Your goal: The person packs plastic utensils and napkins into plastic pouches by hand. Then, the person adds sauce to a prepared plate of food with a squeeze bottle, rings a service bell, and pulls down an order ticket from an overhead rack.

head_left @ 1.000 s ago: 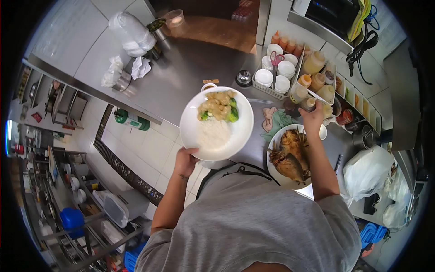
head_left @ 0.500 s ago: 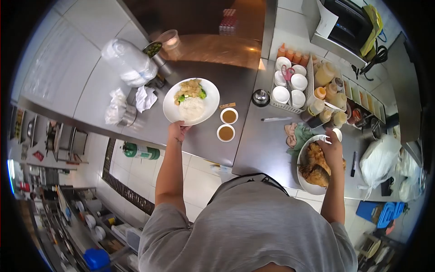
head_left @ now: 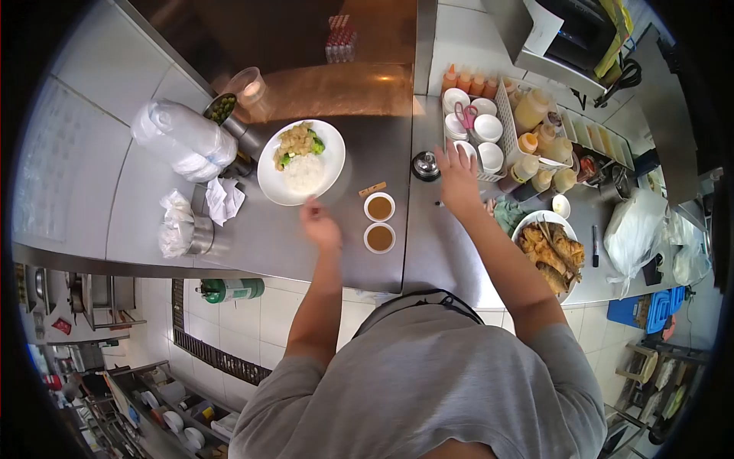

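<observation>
My left hand [head_left: 319,226], smeared by motion, is just below the near rim of a white plate [head_left: 269,182] bearing rice [head_left: 306,174], broccoli and brown-sauced pieces. To its right stand two small cups of brown sauce [head_left: 378,207] and a small wooden piece [head_left: 372,189]. My right hand [head_left: 459,180] is open, fingers stretched out, beside a service bell [head_left: 425,166] and at the near edge of a basket of white bowls [head_left: 488,128]. I cannot tell whether it touches either. Farther right, a white dish holds fried fish [head_left: 547,252], with a small white cup [head_left: 561,205] behind it.
A crate of sauce bottles [head_left: 531,111] stands at the back right. A green cloth [head_left: 508,216], a marker [head_left: 595,246] and a white plastic bag [head_left: 634,236] lie along the right counter. Wrapped plastic ware [head_left: 183,141] and a metal cup [head_left: 200,236] are at left.
My left hand has come off the plate's rim and moved right. My right hand has left the fish dish and swung left to the bell and basket, fingers spreading.
</observation>
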`<state>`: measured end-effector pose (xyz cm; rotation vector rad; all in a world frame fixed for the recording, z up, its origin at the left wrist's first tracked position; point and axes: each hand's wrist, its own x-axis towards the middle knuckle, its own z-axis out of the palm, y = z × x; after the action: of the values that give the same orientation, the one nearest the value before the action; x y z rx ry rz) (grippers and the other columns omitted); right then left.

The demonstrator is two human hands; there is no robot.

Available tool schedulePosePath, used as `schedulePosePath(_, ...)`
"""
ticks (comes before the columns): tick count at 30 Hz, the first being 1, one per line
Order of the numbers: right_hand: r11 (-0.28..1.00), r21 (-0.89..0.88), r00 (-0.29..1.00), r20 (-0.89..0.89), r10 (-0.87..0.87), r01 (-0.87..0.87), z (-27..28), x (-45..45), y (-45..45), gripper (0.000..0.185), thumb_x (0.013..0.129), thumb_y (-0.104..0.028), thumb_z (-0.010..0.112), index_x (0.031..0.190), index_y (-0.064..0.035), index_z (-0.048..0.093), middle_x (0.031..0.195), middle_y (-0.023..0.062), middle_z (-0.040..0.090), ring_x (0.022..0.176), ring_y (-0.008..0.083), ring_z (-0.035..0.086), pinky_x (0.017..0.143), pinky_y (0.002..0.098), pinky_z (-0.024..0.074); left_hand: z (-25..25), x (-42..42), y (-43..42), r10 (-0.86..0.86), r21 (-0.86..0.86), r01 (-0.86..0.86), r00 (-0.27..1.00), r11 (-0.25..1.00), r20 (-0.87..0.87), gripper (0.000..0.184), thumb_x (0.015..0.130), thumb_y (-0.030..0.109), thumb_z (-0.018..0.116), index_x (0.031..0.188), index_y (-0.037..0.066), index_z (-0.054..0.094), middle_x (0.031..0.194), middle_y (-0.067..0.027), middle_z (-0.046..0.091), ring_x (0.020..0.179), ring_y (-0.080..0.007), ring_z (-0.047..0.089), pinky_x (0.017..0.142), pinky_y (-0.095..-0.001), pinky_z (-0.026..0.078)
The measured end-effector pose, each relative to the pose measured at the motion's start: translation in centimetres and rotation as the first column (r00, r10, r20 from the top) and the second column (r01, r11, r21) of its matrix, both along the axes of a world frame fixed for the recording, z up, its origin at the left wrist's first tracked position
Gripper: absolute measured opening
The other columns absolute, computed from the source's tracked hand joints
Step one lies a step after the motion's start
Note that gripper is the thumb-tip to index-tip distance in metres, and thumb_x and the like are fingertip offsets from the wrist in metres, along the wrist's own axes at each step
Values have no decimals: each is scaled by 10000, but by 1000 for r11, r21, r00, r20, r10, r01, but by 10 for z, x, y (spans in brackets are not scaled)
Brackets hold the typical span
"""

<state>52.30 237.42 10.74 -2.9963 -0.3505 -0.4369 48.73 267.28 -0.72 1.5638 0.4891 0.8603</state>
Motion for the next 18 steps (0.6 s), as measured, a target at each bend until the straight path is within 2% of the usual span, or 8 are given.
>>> schedulePosePath(2, 999, -46, 998, -54, 25, -27, -12, 18, 3, 388, 840, -117, 499, 1223, -82, 550, 1454, 154, 292, 1353, 349, 265, 1093, 574, 171, 27, -10, -19, -207, 124, 241, 949, 963, -239, 267, 827, -45, 548, 1066, 55, 613, 919, -68, 573, 810, -175, 559, 744, -304, 470)
schedulePosePath(4, 996, -75, 993, -109, 47, -56, -36, 32, 4, 390, 842, -127, 485, 1222, -69, 555, 1480, 161, 243, 1379, 351, 210, 1093, 598, 134, 38, -5, -20, -275, 288, 356, 918, 889, -286, 263, 825, -23, 554, 1054, 80, 630, 950, -90, 589, 823, -215, 587, 748, -330, 484)
schedulePosePath(7, 987, -150, 992, -95, -80, 66, -8, 33, 13, 442, 841, -122, 499, 1282, -121, 522, 1489, 134, 242, 1386, 322, 199, 1092, 574, 160, 36, 12, -22, -377, 475, 525, 847, 707, -375, 246, 830, 32, 562, 1053, 101, 637, 988, -125, 599, 873, -277, 606, 762, -374, 497)
schedulePosePath(8, 996, -76, 997, 60, -40, 44, -12, 34, 13, 452, 841, -118, 501, 1292, -92, 496, 1474, 140, 265, 1372, 327, 226, 1092, 553, 182, 31, 16, -24, -409, 522, 578, 815, 627, -411, 240, 833, 54, 565, 1056, 105, 637, 999, -137, 600, 894, -298, 609, 767, -389, 500)
schedulePosePath(11, 996, -65, 998, -1, 67, -67, 6, 28, 29, 463, 840, -126, 516, 1297, -66, 474, 1445, 152, 300, 1350, 334, 253, 1083, 536, 211, 24, 30, -32, -318, 534, 664, 733, 523, -601, 190, 840, 79, 577, 1017, 92, 646, 1005, -143, 600, 899, -323, 599, 772, -398, 492)
schedulePosePath(12, 990, -20, 989, 23, 143, -143, 5, 26, 34, 492, 811, -112, 551, 1294, -63, 473, 1401, 148, 357, 1304, 350, 313, 1060, 519, 260, 26, 34, -32, -275, 534, 694, 699, 482, -661, 161, 844, 104, 584, 987, 62, 643, 973, -143, 608, 896, -333, 600, 766, -410, 492)
schedulePosePath(15, 936, 295, 972, -77, 221, -189, 1, 28, 60, 488, 792, -153, 610, 1250, -30, 497, 1226, 149, 523, 1178, 312, 479, 1000, 465, 365, 33, 40, -31, -259, 543, 621, 759, 565, -598, 152, 847, 118, 587, 967, 39, 640, 939, -147, 615, 870, -342, 603, 755, -424, 492)
schedulePosePath(18, 698, 716, 928, -272, 253, 20, -15, 42, 89, 344, 838, -211, 636, 1098, 10, 591, 955, 125, 641, 912, 282, 622, 818, 404, 495, 60, 24, -34, -289, 588, 488, 868, 645, -403, 140, 846, 122, 603, 944, 30, 640, 909, -151, 616, 811, -348, 605, 721, -423, 490)
